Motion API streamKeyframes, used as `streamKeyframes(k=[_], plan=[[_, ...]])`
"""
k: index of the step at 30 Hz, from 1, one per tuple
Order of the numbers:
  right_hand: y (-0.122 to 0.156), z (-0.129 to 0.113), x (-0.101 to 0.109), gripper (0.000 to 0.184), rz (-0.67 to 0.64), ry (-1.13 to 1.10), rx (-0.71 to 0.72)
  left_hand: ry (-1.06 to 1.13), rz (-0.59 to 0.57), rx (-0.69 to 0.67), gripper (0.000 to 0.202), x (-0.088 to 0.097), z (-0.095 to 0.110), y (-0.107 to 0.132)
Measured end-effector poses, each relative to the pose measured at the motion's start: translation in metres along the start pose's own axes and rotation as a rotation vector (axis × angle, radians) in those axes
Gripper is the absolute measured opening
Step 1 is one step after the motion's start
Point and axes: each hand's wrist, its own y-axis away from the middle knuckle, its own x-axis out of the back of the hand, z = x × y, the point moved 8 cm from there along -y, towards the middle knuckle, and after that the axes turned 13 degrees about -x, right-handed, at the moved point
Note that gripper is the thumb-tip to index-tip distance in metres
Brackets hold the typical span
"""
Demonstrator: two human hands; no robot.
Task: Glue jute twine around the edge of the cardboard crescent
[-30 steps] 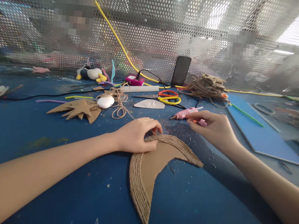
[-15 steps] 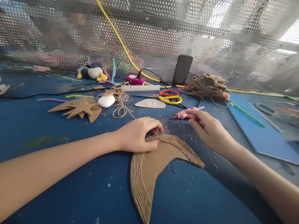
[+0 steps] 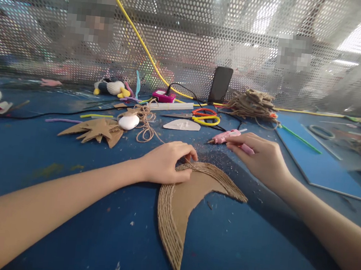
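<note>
A cardboard crescent (image 3: 187, 191) lies flat on the blue table, rows of jute twine (image 3: 166, 211) running along its outer curve. My left hand (image 3: 167, 163) grips the crescent's upper left edge, thumb on its face and fingers curled at the rim. A loose strand passes by those fingertips; whether they pinch it too is hard to see. To the right, my right hand (image 3: 258, 158) has its thumb and fingers closed around the handle of a pink hot glue gun (image 3: 223, 137). The gun lies on the table, nozzle pointing left.
Beyond my hands are scissors (image 3: 206, 116), a white pad (image 3: 181, 125), a twine tangle (image 3: 143, 118), a white oval piece (image 3: 128, 122) and cardboard leaf shapes (image 3: 93, 130). A phone (image 3: 221, 84) leans on the perforated screen (image 3: 184, 36) near a twine bundle (image 3: 251, 103). A blue board (image 3: 320, 158) lies right.
My right hand has drawn slightly to the right along the glue gun, so its pink handle now shows between thumb and fingers. My left hand and the crescent stay put.
</note>
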Motion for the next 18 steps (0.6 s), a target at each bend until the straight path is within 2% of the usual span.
streamKeyframes(k=[7,9,15,18], plan=[[0.0016,0.0081,-0.0010,0.020,-0.025,0.018,-0.095,0.001,-0.002,0.001,0.027,-0.0006,-0.0010,0.0000],[0.0017,0.0079,-0.0016,0.019,-0.025,0.045,-0.092,0.002,-0.005,0.002,0.026,-0.0008,-0.0011,-0.0002],[0.0018,0.0062,-0.0018,0.002,-0.014,0.093,-0.065,-0.001,-0.001,-0.004,0.026,-0.0007,-0.0006,-0.0003],[0.0021,0.0060,-0.0025,0.009,-0.021,0.096,-0.057,-0.001,-0.004,-0.001,0.026,-0.0007,-0.0009,0.0000]])
